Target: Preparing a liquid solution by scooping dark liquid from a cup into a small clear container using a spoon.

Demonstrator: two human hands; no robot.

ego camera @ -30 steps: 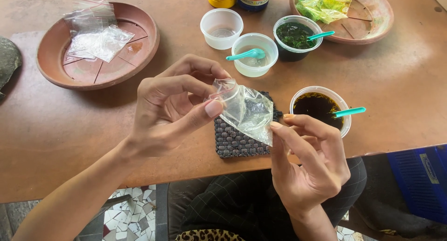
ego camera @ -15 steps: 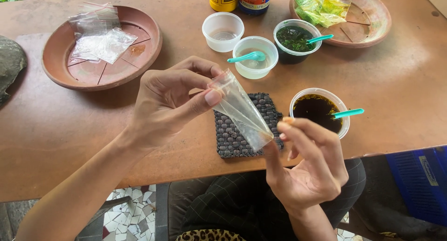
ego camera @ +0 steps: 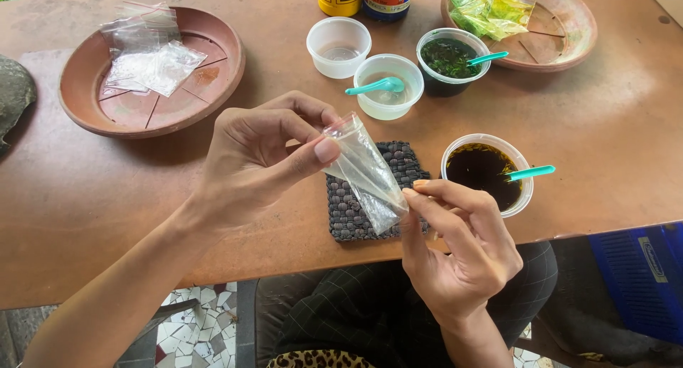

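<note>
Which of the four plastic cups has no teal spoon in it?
The clear cup at the back left of the group, beside the bottles. It looks nearly empty, while the other three each hold a teal spoon.

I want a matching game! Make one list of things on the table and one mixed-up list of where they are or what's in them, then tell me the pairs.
Things:
1. small clear bag
2. woven mat
3. left dish
4. cup by the right hand

Places or states:
A. holds empty clear bags
B. full of dark liquid, with a teal spoon
C. pinched between the left hand and the right hand
D. flat on the table, under the hands

Pairs: 1-C, 2-D, 3-A, 4-B
</note>
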